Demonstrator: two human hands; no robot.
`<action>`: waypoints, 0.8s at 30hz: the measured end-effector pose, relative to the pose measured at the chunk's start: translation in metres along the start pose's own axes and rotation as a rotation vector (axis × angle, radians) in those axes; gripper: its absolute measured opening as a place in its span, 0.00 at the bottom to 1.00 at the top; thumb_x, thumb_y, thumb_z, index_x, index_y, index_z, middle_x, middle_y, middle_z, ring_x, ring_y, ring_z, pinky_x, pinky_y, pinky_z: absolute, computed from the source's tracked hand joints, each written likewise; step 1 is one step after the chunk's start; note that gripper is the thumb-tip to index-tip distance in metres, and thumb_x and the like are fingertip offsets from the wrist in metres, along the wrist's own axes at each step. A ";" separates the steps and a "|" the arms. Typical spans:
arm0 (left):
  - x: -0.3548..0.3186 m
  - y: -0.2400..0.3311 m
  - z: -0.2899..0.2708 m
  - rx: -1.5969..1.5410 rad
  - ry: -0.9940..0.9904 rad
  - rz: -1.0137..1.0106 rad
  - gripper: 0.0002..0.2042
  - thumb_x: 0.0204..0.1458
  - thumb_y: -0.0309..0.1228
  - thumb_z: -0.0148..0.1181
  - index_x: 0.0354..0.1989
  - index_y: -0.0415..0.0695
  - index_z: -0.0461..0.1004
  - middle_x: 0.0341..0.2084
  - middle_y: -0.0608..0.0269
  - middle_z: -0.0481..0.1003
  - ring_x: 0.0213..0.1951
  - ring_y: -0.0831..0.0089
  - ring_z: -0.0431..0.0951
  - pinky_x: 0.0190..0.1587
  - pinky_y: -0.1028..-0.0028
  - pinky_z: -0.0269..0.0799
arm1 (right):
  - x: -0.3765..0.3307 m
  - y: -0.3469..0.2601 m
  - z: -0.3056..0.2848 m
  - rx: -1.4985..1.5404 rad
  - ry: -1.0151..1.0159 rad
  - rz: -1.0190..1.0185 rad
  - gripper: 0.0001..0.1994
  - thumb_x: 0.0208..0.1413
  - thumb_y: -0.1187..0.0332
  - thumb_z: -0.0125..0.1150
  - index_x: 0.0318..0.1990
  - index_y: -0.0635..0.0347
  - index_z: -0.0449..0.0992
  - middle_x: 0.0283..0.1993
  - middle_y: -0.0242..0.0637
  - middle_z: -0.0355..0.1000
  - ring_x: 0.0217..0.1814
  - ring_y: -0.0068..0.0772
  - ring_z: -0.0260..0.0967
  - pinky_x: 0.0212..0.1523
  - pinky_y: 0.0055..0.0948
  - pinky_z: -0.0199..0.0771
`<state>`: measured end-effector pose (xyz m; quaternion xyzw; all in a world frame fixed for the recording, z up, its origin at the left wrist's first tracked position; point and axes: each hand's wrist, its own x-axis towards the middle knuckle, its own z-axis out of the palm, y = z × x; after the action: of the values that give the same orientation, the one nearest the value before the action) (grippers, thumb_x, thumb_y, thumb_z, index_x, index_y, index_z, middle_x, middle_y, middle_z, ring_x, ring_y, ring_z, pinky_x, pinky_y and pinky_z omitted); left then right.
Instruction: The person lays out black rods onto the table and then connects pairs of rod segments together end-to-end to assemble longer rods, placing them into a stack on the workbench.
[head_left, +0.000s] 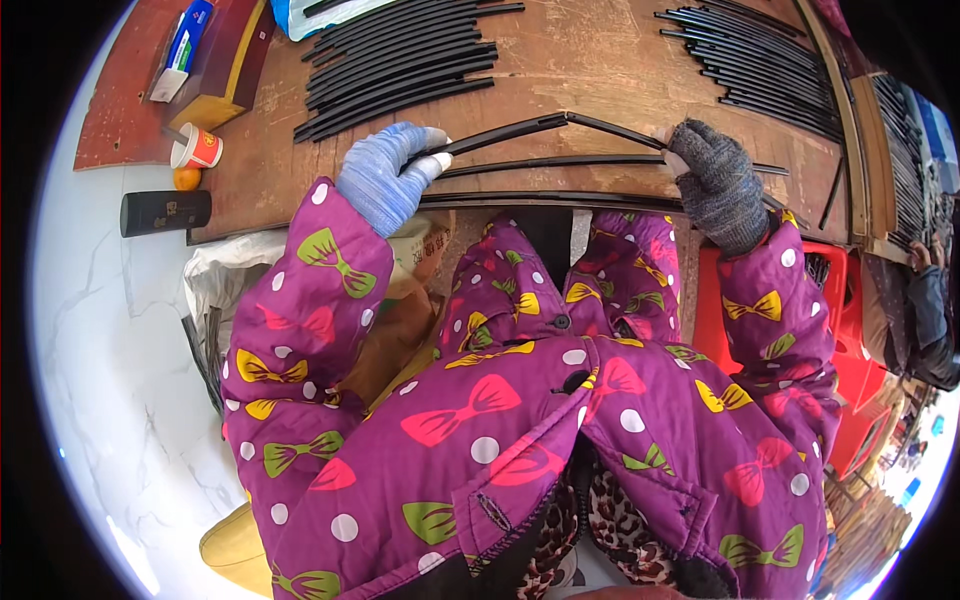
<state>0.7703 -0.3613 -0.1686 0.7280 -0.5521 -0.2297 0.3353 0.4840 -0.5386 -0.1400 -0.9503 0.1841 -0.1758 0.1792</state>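
Black strips (505, 132) angle from left grip (390, 178) and right grip (716, 185), meeting midway.

it looks like a workshop, with black rods (400, 75) laid in rows across a worn wooden table (590, 60).

One row of rods (400, 70) lies at the back of the bench (590, 80), left of middle; another row (750, 70) lies back right. Nearer rods (500, 133) run crosswise before both. Left, back to front: box (213, 65), cup (199, 148), orange (187, 179), cylinder (165, 213).
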 end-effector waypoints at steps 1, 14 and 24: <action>-0.001 0.004 -0.001 0.002 0.001 -0.004 0.10 0.43 0.30 0.58 0.34 0.39 0.73 0.28 0.55 0.73 0.32 0.65 0.75 0.35 0.73 0.69 | 0.000 -0.001 0.000 -0.023 0.001 -0.015 0.16 0.37 0.77 0.54 0.39 0.60 0.68 0.33 0.46 0.66 0.33 0.50 0.65 0.33 0.40 0.65; -0.002 0.018 -0.001 0.187 -0.081 0.195 0.08 0.41 0.23 0.57 0.32 0.36 0.73 0.24 0.59 0.71 0.27 0.70 0.72 0.30 0.76 0.65 | 0.001 0.008 -0.018 0.242 0.116 0.120 0.15 0.44 0.80 0.55 0.43 0.61 0.70 0.38 0.42 0.71 0.39 0.34 0.69 0.39 0.29 0.69; -0.004 0.022 0.002 -0.215 -0.156 -0.002 0.08 0.40 0.21 0.57 0.31 0.34 0.74 0.21 0.63 0.70 0.25 0.78 0.69 0.29 0.80 0.64 | -0.076 0.062 -0.043 0.108 0.406 0.573 0.13 0.54 0.61 0.48 0.35 0.63 0.72 0.26 0.32 0.69 0.28 0.19 0.63 0.30 0.21 0.63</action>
<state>0.7540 -0.3614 -0.1539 0.6686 -0.5479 -0.3436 0.3671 0.3827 -0.5724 -0.1479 -0.7950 0.4655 -0.3130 0.2311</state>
